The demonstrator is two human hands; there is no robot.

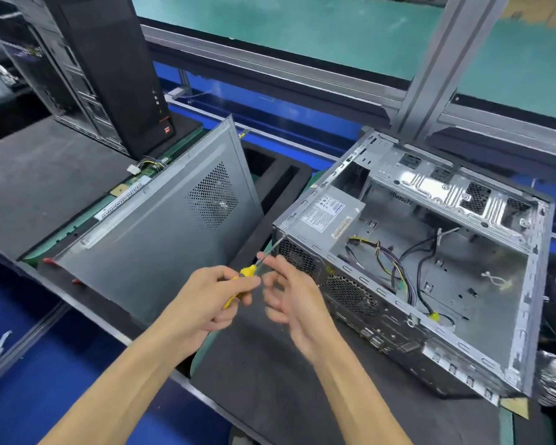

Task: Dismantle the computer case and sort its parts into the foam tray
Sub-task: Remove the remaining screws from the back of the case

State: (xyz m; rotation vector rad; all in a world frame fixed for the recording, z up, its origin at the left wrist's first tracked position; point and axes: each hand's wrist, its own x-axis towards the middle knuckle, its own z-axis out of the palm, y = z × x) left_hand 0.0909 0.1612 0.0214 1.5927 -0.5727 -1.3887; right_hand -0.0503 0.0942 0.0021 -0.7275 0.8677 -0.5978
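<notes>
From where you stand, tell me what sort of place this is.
Probably a factory teardown or assembly line. An opened computer case lies on a padded bench, more cases stand behind, and an aluminium frame borders a green shop floor.

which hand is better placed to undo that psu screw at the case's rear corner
Left. The left hand already grips the yellow screwdriver, its tip at the rear corner of the case by the power supply. The right hand holds nothing.
</notes>
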